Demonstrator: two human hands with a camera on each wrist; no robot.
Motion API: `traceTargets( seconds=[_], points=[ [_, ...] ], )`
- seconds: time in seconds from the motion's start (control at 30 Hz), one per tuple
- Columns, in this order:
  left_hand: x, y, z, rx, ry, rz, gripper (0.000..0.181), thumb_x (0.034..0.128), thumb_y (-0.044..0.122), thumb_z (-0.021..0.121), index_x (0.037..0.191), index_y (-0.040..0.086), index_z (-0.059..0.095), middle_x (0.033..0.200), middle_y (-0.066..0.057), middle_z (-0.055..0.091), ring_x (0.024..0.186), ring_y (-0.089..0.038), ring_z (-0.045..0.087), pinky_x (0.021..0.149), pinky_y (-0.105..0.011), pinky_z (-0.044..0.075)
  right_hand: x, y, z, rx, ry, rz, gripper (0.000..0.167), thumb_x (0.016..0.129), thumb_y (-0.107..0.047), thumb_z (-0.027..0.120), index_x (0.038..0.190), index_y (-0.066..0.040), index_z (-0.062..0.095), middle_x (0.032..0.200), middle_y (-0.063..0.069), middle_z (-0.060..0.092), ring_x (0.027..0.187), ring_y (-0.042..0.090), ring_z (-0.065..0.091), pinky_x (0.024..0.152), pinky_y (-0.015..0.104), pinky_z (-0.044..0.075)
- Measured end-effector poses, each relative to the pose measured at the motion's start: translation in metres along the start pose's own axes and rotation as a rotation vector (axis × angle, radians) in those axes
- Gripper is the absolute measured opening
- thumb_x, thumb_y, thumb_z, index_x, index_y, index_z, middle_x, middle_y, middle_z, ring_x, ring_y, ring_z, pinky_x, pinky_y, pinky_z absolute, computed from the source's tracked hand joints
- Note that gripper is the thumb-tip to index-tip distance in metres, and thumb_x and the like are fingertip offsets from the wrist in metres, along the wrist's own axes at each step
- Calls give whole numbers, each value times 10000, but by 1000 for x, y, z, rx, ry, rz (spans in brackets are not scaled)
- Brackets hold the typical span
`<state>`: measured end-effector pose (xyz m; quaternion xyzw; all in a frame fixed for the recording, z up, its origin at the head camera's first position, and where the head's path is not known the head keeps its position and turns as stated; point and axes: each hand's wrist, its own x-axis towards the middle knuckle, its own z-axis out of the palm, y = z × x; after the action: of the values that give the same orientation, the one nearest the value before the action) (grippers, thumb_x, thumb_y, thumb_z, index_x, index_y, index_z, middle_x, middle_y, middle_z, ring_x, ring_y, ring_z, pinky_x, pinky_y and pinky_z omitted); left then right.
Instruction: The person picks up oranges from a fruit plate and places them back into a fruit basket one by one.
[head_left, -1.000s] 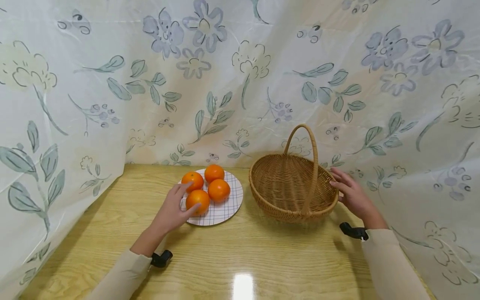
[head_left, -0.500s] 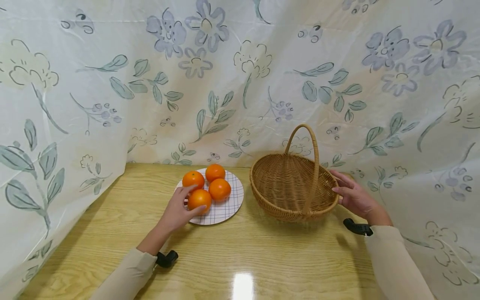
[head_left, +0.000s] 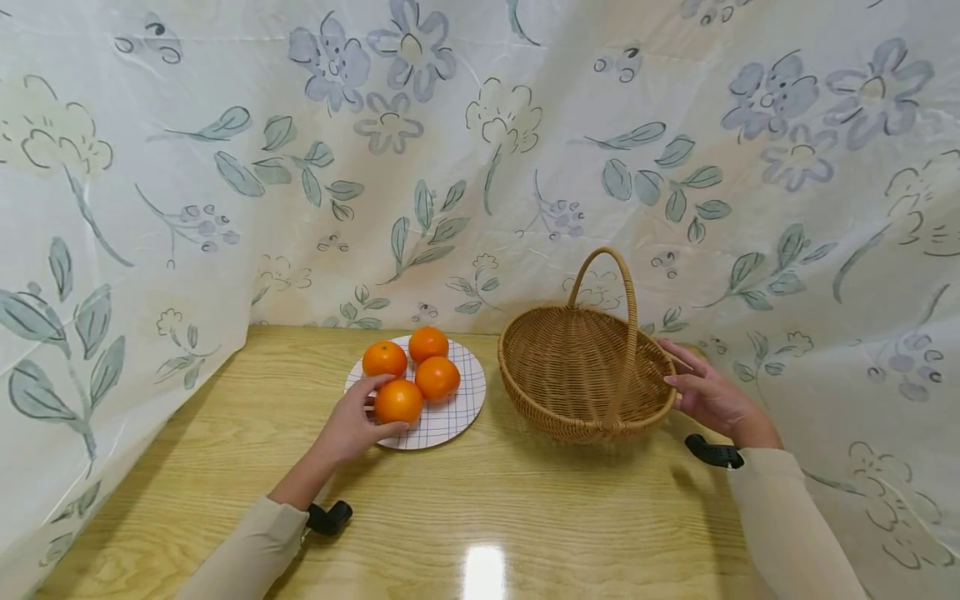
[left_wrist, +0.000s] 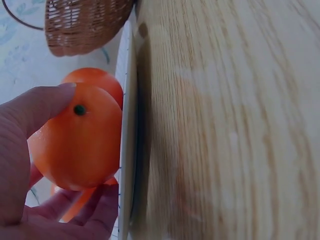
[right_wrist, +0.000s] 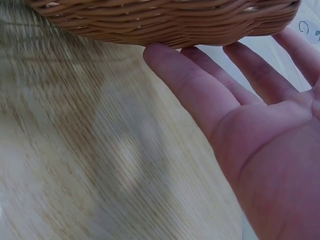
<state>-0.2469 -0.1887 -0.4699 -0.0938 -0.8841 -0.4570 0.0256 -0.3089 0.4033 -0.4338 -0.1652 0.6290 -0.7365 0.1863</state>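
Left hand (head_left: pixel 352 427) has closed in round a glossy, round orange fruit (head_left: pixel 399 403)

Thumb and fingers, wider apart a second ago, curl about it on a round white checked plate (head_left: pixel 459 418). Only the left wrist view shows its green stem spot (left_wrist: pixel 79 110). Three more orange fruits (head_left: pixel 438 379) sit close behind; the right hand (head_left: pixel 708 398) touches a brown wicker basket (head_left: pixel 551 423), fingers nearly straight.

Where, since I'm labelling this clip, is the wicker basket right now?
In the head view, the wicker basket is right of centre, between the checked plate and the right hand.
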Motion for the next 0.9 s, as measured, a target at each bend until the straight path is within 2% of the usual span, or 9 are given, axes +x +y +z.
traceTargets(
  seconds=[0.2,0.47,0.67,0.9],
  points=[
    [-1,-2,-1,-37,-4,-35,770,813,273,888,1444,108,480,1422,-162,526,1176,-357,591,1005,-494,544,2,1,0,22,11,7,737,1049,67,364,1665,-171,36,1543,-26,364,1289,122,596,960,348,582],
    [-3,-4,0,-73,1,-58,754,802,363,889,1414,152,503,1429,-136,538,1214,-350,584,1052,-522,515,5,4,0,48,8,1,725,1050,76,356,1664,-165,54,1534,-26,408,1279,132,604,959,344,581],
    [-3,2,-2,-133,16,-61,768,799,383,888,1421,149,503,1400,-150,546,1186,-348,605,1027,-511,533,6,5,-1,69,-1,-10,722,1055,73,346,1662,-152,26,1528,-32,437,1265,135,616,944,342,588],
    [-1,13,-3,-119,26,-34,746,811,390,876,1412,142,511,1359,-161,585,1172,-339,618,1000,-500,551,6,7,-3,92,-17,-20,712,1055,80,332,1662,-150,40,1520,-22,461,1253,151,624,934,347,594]
  ],
)
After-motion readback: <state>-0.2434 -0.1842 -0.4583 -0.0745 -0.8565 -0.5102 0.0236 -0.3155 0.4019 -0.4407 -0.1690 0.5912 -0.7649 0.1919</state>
